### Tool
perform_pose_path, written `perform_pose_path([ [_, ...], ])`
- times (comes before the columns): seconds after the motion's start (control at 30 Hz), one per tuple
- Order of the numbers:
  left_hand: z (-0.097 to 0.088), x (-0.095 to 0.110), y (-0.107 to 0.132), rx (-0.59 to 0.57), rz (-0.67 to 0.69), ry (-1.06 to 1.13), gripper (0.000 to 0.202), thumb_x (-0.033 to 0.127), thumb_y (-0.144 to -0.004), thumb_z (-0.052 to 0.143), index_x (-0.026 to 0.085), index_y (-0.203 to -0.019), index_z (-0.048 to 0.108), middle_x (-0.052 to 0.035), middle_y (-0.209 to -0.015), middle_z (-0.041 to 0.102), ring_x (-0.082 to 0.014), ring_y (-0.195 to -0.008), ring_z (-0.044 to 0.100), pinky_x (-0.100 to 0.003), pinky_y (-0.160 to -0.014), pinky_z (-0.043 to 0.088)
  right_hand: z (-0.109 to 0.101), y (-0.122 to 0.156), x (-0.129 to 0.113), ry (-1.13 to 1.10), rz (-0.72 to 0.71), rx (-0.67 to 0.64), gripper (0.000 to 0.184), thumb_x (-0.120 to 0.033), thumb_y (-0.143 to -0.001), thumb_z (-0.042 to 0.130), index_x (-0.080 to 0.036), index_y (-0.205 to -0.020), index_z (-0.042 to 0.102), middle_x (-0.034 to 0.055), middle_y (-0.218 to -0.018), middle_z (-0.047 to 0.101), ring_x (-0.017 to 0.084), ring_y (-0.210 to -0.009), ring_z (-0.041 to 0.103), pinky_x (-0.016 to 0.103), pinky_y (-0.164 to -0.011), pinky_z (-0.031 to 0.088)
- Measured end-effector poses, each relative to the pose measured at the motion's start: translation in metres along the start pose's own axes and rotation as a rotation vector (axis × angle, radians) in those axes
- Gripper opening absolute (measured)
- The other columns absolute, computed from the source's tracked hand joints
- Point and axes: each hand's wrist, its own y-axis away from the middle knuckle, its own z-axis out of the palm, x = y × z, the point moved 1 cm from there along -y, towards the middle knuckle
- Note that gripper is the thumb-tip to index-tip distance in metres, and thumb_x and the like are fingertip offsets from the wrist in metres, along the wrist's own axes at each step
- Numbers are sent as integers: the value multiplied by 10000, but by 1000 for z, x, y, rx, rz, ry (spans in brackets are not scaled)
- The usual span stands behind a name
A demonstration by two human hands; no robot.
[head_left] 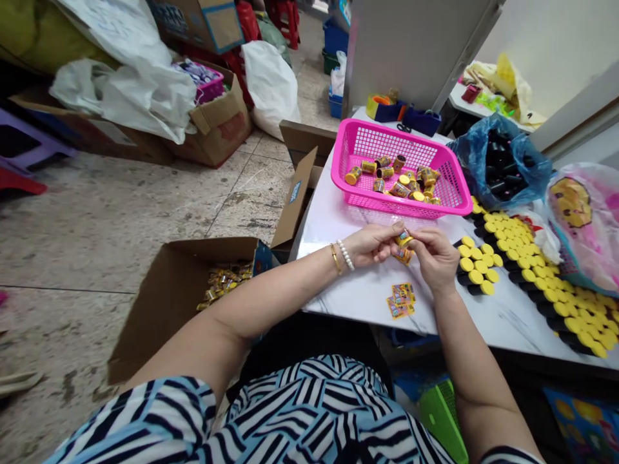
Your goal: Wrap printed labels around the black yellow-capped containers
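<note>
Above the white table, the fingers of my left hand point(374, 245) are closed on one side of a small canister with a yellow printed label point(403, 238). My right hand point(435, 252) pinches its other side, so both hands meet on it. The fingers partly cover it. Just below the fingertips is a yellow printed label point(404, 256); whether it lies on the table or is held I cannot tell. Nearer the table edge lies a small pile of printed labels point(400, 300). Right of my right hand stand unlabelled black canisters with yellow caps point(478, 264).
A pink basket point(401, 209) of labelled canisters stands beyond my hands. Many more yellow-capped canisters point(556, 283) fill the right, beside a blue bag point(503, 161) of black canisters. On the floor at left, a cardboard box point(164, 290) holds more labelled canisters.
</note>
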Motion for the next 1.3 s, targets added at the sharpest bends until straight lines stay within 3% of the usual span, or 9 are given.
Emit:
perform_pose_path([
  [0.23,-4,-1,5,27,-40,-166,669,772,-858,656,107,-781,681,-3,-483,557,-76,-311,435,-195,-312,254,15,8,-13,138,82,1,343,-400,-826,836,-273,-1133,750,55,-1032,719,208,-873,708,372,-772,654],
  [0.4,-7,10,6,-49,201,-54,537,619,-790,839,116,-925,711,-64,-733,716,-66,-445,556,-161,-370,319,18,8,-7,-283,341,-31,456,-462,-830,832,-295,-1240,724,37,-1026,779,214,-840,773,430,-794,703],
  [0.63,-4,11,9,16,132,-126,553,657,-872,741,128,-763,623,66,-444,444,-24,-291,283,-179,-314,125,17,15,4,-369,484,-96,427,-523,-765,883,-323,-1135,807,26,-1010,827,243,-715,788,514,-745,730],
  [0.8,0,8,9,87,160,-98,629,760,-836,702,140,-917,632,-3,-591,628,-56,-338,447,-181,-335,227,17,-14,2,-371,506,-39,501,-558,-774,857,-278,-1184,787,34,-1021,815,207,-771,785,443,-778,722],
  [0.9,-2,8,7,159,192,-133,649,763,-820,715,176,-1074,606,-20,-699,697,-85,-389,521,-194,-368,294,-3,-53,-4,-187,349,-28,588,-537,-823,807,-317,-1357,695,9,-1096,782,164,-813,763,382,-825,691],
  [1.0,-8,8,3,183,255,-338,496,632,-846,767,177,-980,624,-11,-701,689,-84,-411,505,-211,-406,310,-44,-71,-10,255,150,7,530,-470,-870,779,-329,-1372,690,19,-1101,772,175,-814,727,374,-846,642],
  [1.13,-14,1,-3,238,514,-833,176,342,-850,782,177,-825,726,-29,-715,679,-137,-603,561,-258,-589,400,-97,-30,-10,933,19,118,255,-422,-967,657,-233,-1003,823,85,-947,760,262,-917,679,438,-920,546],
  [1.2,-12,-5,-6,264,617,-1112,67,260,-827,779,193,-821,789,-56,-796,694,-179,-738,590,-291,-678,405,-111,2,-6,1138,13,59,270,-414,-970,642,-210,-949,817,112,-941,751,289,-929,640,460,-922,508],
  [1.3,-5,-16,-12,258,589,-1375,130,292,-857,753,223,-917,846,-81,-878,688,-226,-818,605,-329,-695,384,-115,38,2,1259,26,-65,240,-385,-947,661,-190,-999,790,134,-978,740,308,-945,580,476,-927,462],
])
